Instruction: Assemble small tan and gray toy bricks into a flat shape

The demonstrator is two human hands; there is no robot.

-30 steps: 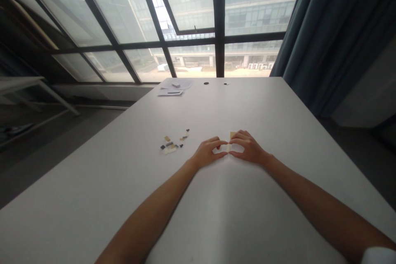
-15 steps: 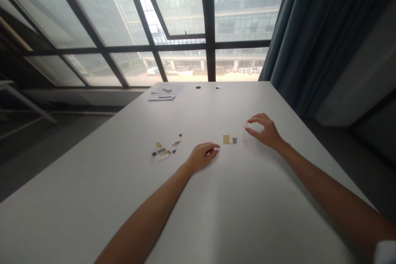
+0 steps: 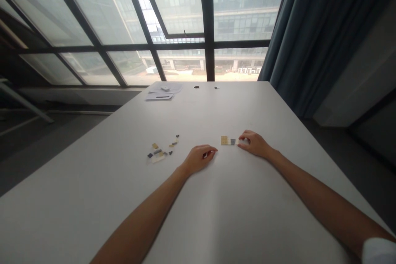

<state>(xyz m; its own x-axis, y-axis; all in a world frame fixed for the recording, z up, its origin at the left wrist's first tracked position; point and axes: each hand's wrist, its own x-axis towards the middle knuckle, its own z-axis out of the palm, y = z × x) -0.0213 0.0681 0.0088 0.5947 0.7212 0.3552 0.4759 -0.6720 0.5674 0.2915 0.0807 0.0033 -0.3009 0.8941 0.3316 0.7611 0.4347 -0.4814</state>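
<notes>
My right hand point(image 3: 254, 144) pinches a small cream toy brick point(image 3: 237, 142) between thumb and fingers, against the right end of a flat block of bricks. That block point(image 3: 224, 140) has tan on its left, a pale strip in the middle and a grey part point(image 3: 233, 142) towards my right fingers. My left hand point(image 3: 200, 159) rests on the white table just left of and nearer than the block, apart from it. Its thumb and index finger are drawn together, with nothing visible in them. Left of it lies a loose group of small bricks point(image 3: 158, 152) in tan, grey, black and cream.
The white table point(image 3: 192, 115) runs back to a large window. Papers point(image 3: 159, 96) with a small white object point(image 3: 165, 89) on them lie at its far left corner. A dark round disc point(image 3: 196, 87) is near the far edge. A blue curtain point(image 3: 287, 49) hangs on the right.
My right hand has come down and left with the cream brick, bringing it to the block's grey end. My left fingertips have closed together. The view has shifted slightly.
</notes>
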